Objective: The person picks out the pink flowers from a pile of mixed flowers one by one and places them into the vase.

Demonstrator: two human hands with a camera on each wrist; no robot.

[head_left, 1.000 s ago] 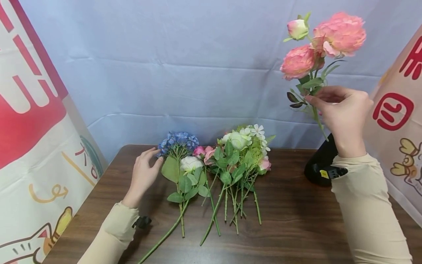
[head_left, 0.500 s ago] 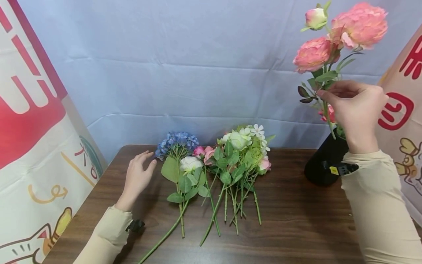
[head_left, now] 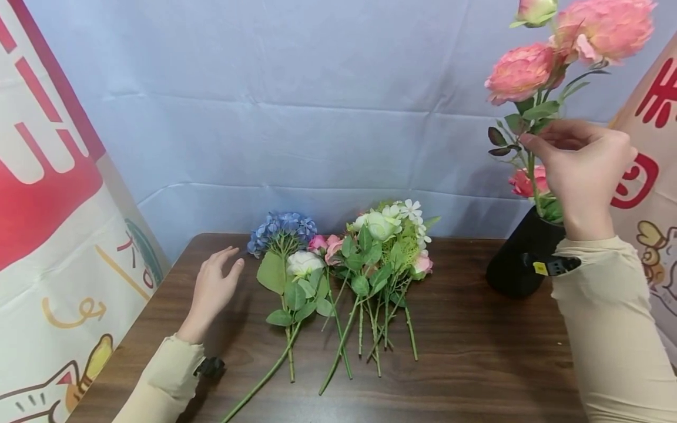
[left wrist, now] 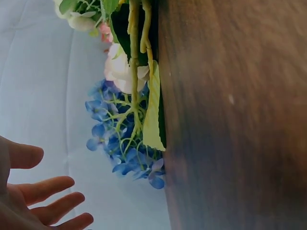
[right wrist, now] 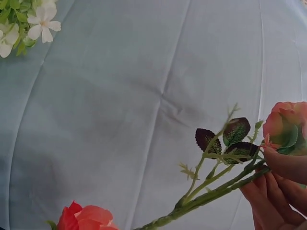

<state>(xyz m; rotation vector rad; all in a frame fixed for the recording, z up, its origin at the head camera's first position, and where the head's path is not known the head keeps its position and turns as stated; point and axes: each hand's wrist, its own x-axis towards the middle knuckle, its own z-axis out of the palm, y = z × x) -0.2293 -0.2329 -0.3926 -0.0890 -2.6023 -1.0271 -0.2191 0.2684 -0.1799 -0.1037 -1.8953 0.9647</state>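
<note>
My right hand (head_left: 587,158) pinches the green stem of a pink peony spray (head_left: 520,73), which has two full blooms and a bud. The spray stands upright over a black vase (head_left: 523,252), its lower stem right at the vase's mouth. Inside the vase shows a red flower (head_left: 523,182) with green leaves. In the right wrist view thumb and fingers meet on the stem (right wrist: 206,197) beside dark leaves. My left hand (head_left: 214,288), fingers relaxed and holding nothing, hovers left of a blue hydrangea (head_left: 282,232); the left wrist view shows a gap between its fingers and the petals.
On the brown wooden table (head_left: 455,376) lie a white rose (head_left: 305,263), a bunch of white flowers (head_left: 383,226) and pink blooms, with stems pointing toward the front. A pale blue cloth (head_left: 296,129) hangs behind. Printed cloths (head_left: 47,235) flank both sides.
My right hand has carried the peony spray to the right, until its stem end reached the vase's mouth. The left hand has drawn back to the left, away from the hydrangea.
</note>
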